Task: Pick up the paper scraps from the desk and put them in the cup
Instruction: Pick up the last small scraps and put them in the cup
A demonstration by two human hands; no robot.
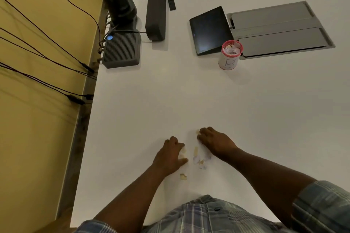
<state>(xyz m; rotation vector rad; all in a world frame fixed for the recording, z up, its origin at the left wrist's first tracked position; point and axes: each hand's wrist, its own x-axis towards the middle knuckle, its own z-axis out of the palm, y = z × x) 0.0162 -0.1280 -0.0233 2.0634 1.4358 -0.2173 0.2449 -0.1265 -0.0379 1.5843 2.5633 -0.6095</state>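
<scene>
Landmark: the cup (pixel 230 55), a white one with a red rim and a letter B on its side, is standing upright on the white desk (pixel 265 119), touching or just short of the tablet (pixel 210 30) and the grey floor-box lid (pixel 280 30) behind it.
Cup contents: crumpled scraps are already showing above the rim, so part of the job is looking done.
Paper scraps: a small cluster (pixel 199 159) is lying well short of the cup, toward the person; one stray piece (pixel 183 176) is lying nearer the body still.
Left hand: the left hand (pixel 171 154) is curling palm-down at the cluster's side farthest from the cup, fingers pinching pale scraps against the thumb.
Right hand: the right hand (pixel 214 142) is bending over the cluster's cup-ward edge, a scrap peeking at its fingertips; whether it is gripping that scrap, I cannot tell.
Step in hand: gathering, judging by both hands working the pile.
Next move: securing the pinches, then carrying the load up and across to the cup and releasing directly over the rim; light paper is likely to flutter off otherwise. The stray piece is waiting for another pass.
</scene>
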